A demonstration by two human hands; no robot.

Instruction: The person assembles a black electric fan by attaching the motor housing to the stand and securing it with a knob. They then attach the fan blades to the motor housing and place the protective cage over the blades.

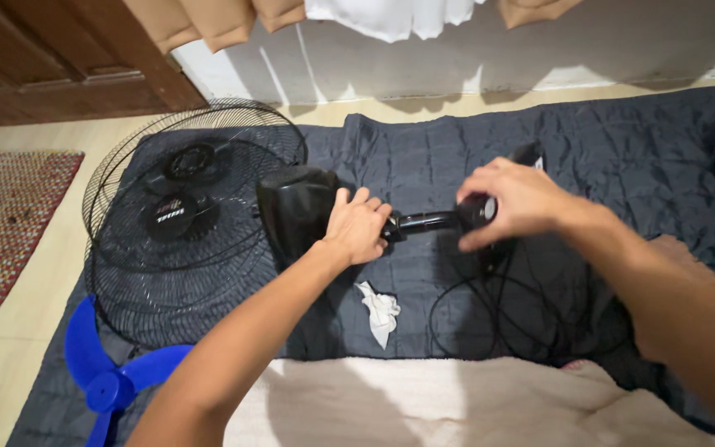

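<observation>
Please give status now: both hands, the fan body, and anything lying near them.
Left hand grips fan motor housing. Right hand clasps black stand neck. Grilles, blue blade lie left; crumpled tissue, cord below.

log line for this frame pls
left hand: on fan motor | right hand: gripping fan neck | grilles, blue blade, white rag, cord on dark quilt

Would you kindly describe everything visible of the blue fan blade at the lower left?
The blue fan blade looks like glossy plastic: a round hub with broad curved blades spreading from it, partly cut off by the picture's edge. It lies detached, flat, partly on the dark quilted blanket, just below the black wire fan guards. Neither hand touches it.
</observation>
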